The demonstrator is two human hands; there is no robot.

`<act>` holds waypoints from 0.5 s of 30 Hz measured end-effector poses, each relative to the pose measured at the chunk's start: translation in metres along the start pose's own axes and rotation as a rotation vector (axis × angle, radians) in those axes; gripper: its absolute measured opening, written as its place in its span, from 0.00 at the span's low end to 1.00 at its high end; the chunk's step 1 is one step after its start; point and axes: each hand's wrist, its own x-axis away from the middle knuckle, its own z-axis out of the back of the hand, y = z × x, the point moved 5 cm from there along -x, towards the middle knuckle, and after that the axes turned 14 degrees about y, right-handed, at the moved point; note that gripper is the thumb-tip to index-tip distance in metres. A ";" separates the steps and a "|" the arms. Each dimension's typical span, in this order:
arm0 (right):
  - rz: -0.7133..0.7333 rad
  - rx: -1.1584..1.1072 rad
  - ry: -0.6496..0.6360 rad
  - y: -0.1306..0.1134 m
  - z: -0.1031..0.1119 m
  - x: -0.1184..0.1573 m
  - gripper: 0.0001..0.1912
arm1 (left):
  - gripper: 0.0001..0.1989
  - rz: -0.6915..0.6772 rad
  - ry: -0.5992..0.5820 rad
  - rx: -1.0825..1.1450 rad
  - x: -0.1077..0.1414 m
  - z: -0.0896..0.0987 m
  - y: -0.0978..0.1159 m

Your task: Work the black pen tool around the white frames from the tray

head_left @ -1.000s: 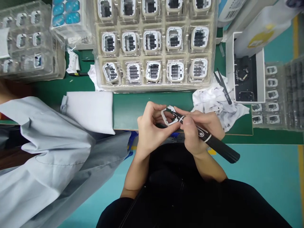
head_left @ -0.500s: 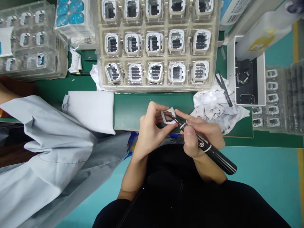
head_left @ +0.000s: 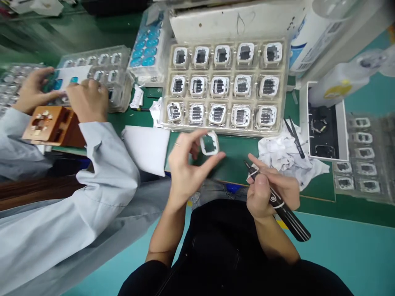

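Observation:
My left hand pinches a small white square frame between thumb and fingers, lifted just above the green mat. A black marker pen sits in my right hand, tip pointing up-left, a short way right of the frame and apart from it. Just beyond both hands lies a clear tray with rows of the same white frames holding dark inserts.
A crumpled white cloth with black tweezers lies right of my hands. A white box and more trays stand at right. A co-worker in a grey sleeve handles trays at left, beside a wooden jig.
The pen tip has come away from the frame and my right hand has dropped back. My left hand lifted the frame toward the tray. The view tilted up, showing the co-worker's hands.

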 end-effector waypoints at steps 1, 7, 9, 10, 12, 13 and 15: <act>0.023 -0.012 0.033 -0.001 0.001 0.000 0.04 | 0.30 -0.039 0.028 -0.091 -0.014 0.006 -0.003; -0.014 0.004 0.029 0.005 -0.002 0.002 0.04 | 0.30 -0.157 -0.093 -0.336 -0.081 0.001 -0.026; -0.021 -0.003 0.033 0.007 -0.002 0.003 0.06 | 0.28 -0.181 -0.135 -0.384 -0.086 -0.009 -0.025; -0.021 -0.007 0.038 0.008 -0.002 0.003 0.06 | 0.28 -0.188 -0.134 -0.400 -0.086 -0.012 -0.023; -0.020 -0.007 0.046 0.009 -0.003 0.003 0.06 | 0.28 -0.203 -0.107 -0.412 -0.085 -0.015 -0.015; -0.021 -0.002 0.044 0.009 -0.003 0.004 0.05 | 0.26 -0.219 -0.101 -0.411 -0.084 -0.016 -0.010; -0.029 0.015 0.034 0.010 -0.004 0.004 0.04 | 0.22 -0.269 -0.138 -0.402 -0.083 -0.022 -0.001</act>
